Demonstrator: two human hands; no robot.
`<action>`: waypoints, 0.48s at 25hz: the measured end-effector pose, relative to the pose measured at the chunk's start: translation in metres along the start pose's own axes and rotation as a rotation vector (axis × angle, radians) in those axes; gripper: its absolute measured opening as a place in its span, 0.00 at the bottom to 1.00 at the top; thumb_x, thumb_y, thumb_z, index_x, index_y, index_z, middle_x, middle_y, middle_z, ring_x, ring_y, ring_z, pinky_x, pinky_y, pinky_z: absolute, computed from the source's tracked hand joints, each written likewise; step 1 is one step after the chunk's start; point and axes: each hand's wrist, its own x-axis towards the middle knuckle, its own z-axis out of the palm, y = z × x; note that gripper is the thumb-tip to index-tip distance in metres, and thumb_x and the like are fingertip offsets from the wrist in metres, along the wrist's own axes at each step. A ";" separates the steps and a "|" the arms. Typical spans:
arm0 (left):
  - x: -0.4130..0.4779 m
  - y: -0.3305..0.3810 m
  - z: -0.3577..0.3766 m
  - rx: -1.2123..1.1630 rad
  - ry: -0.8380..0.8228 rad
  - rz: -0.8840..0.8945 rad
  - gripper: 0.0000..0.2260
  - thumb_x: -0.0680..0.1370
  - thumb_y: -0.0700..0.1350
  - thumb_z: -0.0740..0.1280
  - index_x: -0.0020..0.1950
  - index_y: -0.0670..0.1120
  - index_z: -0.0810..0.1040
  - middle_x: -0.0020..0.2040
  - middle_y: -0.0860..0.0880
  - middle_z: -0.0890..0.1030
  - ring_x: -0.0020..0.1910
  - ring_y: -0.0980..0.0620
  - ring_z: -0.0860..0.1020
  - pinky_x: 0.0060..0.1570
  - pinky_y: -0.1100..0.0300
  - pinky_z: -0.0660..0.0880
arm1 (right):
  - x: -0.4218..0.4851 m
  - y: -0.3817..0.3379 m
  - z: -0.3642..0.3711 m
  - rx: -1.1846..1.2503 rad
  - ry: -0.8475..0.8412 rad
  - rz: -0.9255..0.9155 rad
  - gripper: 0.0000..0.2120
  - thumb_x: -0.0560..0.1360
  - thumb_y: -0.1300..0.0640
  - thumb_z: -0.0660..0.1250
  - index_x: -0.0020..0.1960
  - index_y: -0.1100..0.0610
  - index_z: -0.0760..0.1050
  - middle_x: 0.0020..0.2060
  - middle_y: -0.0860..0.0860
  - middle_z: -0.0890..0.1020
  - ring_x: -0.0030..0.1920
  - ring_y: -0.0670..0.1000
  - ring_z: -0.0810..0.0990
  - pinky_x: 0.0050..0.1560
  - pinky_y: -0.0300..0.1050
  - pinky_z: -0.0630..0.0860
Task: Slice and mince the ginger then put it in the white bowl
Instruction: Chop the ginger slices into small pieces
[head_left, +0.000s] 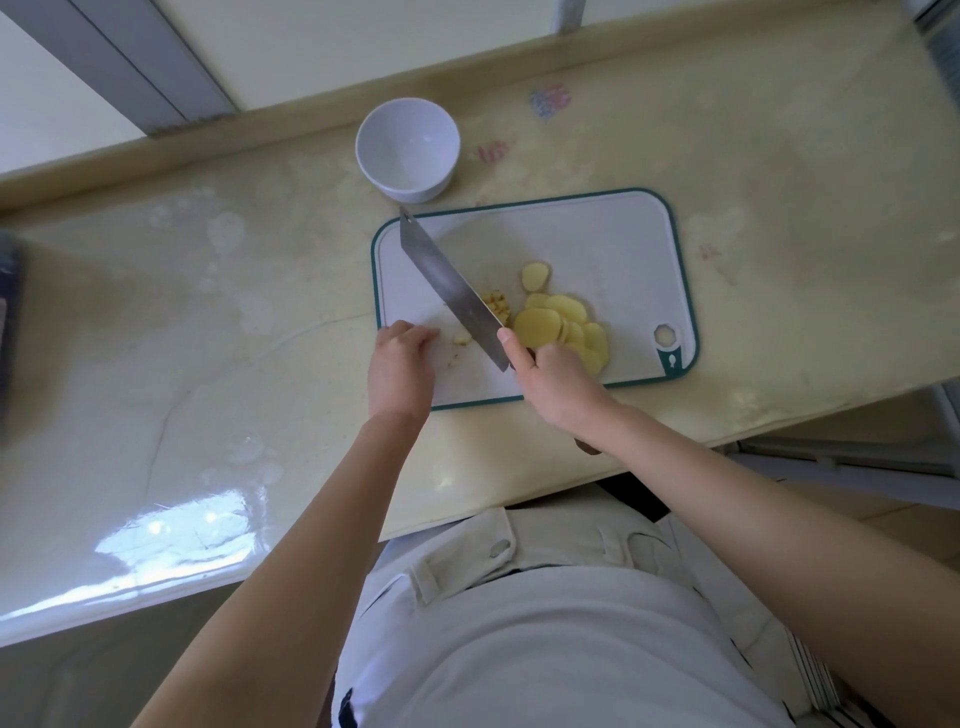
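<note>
Ginger slices (561, 327) on the cutting board (597, 234) look light, stiff and slippery: pin them flat from above; right hand (550, 379) grips the knife (452, 286), left hand (402, 364) rests curled, holding nothing

Overlapped yellow ginger slices (561, 325) lie just beside the right fingers (511, 347) (some bits minced). The white bowl (408, 148) stands upright, well beyond them.

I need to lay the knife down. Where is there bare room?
Bare: the far right of the white teal-rimmed cutting board, between rim and yellow ginger slices; also the cream countertop left of it. Crowded: the board's near half, with steel cleaver, minced ginger, left hand and right hand.
</note>
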 end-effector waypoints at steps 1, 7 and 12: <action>-0.004 -0.004 -0.002 0.011 0.025 0.003 0.14 0.76 0.30 0.60 0.57 0.38 0.80 0.52 0.42 0.79 0.54 0.43 0.73 0.50 0.65 0.66 | -0.002 0.001 0.003 0.028 -0.002 0.002 0.29 0.79 0.37 0.48 0.28 0.57 0.60 0.25 0.53 0.67 0.27 0.53 0.66 0.31 0.45 0.63; -0.029 -0.020 0.002 0.107 0.002 0.077 0.16 0.76 0.31 0.61 0.64 0.36 0.74 0.63 0.40 0.75 0.63 0.41 0.71 0.64 0.52 0.69 | -0.008 0.001 0.026 0.043 -0.057 0.010 0.32 0.80 0.38 0.50 0.25 0.58 0.59 0.23 0.53 0.67 0.25 0.53 0.66 0.35 0.48 0.67; -0.032 -0.019 -0.001 0.095 -0.035 0.085 0.18 0.76 0.29 0.59 0.66 0.36 0.72 0.66 0.41 0.72 0.67 0.42 0.68 0.66 0.54 0.66 | 0.002 0.007 0.012 0.044 -0.041 0.020 0.31 0.79 0.36 0.49 0.28 0.58 0.62 0.24 0.53 0.68 0.25 0.52 0.66 0.31 0.45 0.65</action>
